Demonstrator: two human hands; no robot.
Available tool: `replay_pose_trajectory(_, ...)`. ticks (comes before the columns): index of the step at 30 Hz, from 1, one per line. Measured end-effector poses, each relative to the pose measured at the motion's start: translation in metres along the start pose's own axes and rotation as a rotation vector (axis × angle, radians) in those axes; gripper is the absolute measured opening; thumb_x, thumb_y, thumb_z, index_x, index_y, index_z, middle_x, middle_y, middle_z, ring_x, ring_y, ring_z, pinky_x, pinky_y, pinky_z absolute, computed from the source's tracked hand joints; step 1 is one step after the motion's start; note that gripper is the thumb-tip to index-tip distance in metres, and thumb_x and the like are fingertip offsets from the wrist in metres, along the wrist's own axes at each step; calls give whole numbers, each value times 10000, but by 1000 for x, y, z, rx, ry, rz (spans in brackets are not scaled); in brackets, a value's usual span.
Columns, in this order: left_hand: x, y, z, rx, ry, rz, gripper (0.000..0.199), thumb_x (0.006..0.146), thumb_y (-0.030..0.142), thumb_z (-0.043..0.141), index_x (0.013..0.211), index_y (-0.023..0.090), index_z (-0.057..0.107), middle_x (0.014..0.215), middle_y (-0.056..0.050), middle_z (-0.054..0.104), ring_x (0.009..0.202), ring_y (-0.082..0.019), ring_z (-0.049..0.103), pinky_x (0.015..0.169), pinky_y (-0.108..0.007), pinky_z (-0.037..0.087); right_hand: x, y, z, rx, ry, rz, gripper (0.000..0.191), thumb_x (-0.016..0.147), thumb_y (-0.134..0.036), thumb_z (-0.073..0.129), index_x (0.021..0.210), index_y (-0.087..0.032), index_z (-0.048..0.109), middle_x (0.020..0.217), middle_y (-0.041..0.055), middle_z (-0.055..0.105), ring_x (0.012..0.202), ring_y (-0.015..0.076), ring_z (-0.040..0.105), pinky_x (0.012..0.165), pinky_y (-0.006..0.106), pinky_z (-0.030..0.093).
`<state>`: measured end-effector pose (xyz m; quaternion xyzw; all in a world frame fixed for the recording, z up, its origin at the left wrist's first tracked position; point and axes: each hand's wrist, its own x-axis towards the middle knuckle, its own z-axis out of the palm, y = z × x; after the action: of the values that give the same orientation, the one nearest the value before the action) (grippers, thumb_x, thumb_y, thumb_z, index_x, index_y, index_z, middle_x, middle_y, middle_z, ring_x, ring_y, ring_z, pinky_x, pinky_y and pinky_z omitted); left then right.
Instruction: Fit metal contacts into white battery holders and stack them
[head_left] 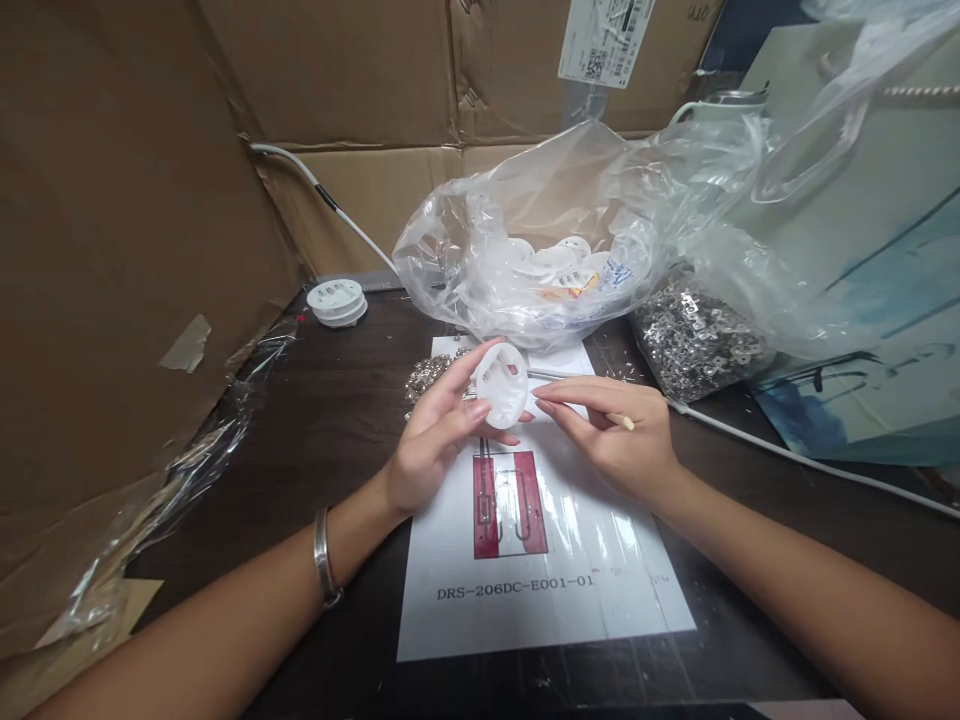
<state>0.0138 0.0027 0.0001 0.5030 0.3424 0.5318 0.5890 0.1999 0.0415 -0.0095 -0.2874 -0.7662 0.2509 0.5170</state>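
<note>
My left hand (435, 425) grips a round white plastic disc (501, 388) by its edge, tilted up so that its recessed face shows. The thumb lies on the near side and the fingers reach behind it. Just right of the disc, my right hand (622, 425) is closed in a pinch, its fingertips close to the disc's edge. A short pale tip (621, 422) shows by its curled fingers; what the pinch holds is too small to make out. Behind my left hand lies a heap of small shiny metal pieces (429, 376).
A printed sheet (525, 610) lies under my hands. Behind it, an open clear plastic bag (465, 285) holds white discs. At right sits a bag of metal pieces (705, 335). Stacked white discs (337, 302) stand at left. A white cable (810, 462) crosses the table; cardboard (337, 70) walls the back.
</note>
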Motion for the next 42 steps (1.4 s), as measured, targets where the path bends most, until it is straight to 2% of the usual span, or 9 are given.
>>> replay_pose_trajectory(4,-1,1,-1,-41,0,-4,522,823,335,567,1319,195,490,1102,-133,623,863,-278,680,662,-376,587,4,4,-3,-64,-44,-160,162,822,-131,614,867,-213,746,813,40,733,683,168,689,596,304,562)
replay_pose_trajectory(8,-2,2,1,-77,-14,-23,513,816,336,590,1294,176,493,1043,-133,641,822,-267,685,634,-360,585,5,6,-3,-73,-74,-262,185,834,-101,588,883,-187,744,815,58,731,718,161,695,622,279,567)
replay_pose_trajectory(19,-2,0,2,-114,-62,-20,381,835,313,585,1193,185,554,1141,-141,611,889,-285,676,661,-382,594,6,10,-10,-119,-186,-404,180,857,-94,568,955,-145,710,839,69,715,733,138,678,580,237,535)
replay_pose_trajectory(25,-2,0,1,-130,-95,-22,426,827,321,601,1220,169,538,1089,-125,633,840,-259,681,671,-372,594,3,18,-10,-125,-264,-401,212,835,-73,579,1001,-138,694,904,62,693,749,134,651,576,240,506)
replay_pose_trajectory(31,-3,-6,-4,-73,-160,59,484,839,268,615,1308,234,502,1169,-93,606,927,-225,657,742,-321,588,1,8,-4,19,-200,-123,133,860,-138,608,934,-168,714,833,48,668,728,127,621,653,268,496)
replay_pose_trajectory(34,-4,-7,-5,12,-174,88,511,834,247,627,1324,273,485,1246,-81,568,987,-224,635,796,-326,575,2,3,-3,130,-196,185,65,842,-226,652,864,-182,696,779,21,658,556,87,526,510,240,402)
replay_pose_trajectory(36,-6,-6,-5,86,-166,110,518,831,241,634,1322,290,481,1264,-72,555,976,-210,631,824,-329,560,4,2,-3,253,-195,411,158,784,-276,715,878,-174,640,776,8,641,496,70,479,441,225,332)
replay_pose_trajectory(39,-8,-4,-4,186,-150,144,520,824,228,643,1313,304,483,1279,-63,533,957,-188,624,833,-309,544,8,1,-6,407,-237,605,264,724,-295,762,850,-165,569,794,7,608,654,110,579,542,233,416)
replay_pose_trajectory(42,-9,-4,-3,230,-150,164,531,819,203,647,1311,303,476,1284,-65,517,966,-179,616,819,-285,540,10,0,-9,472,-362,652,178,808,-318,671,789,-160,591,792,20,603,754,124,579,635,253,428)
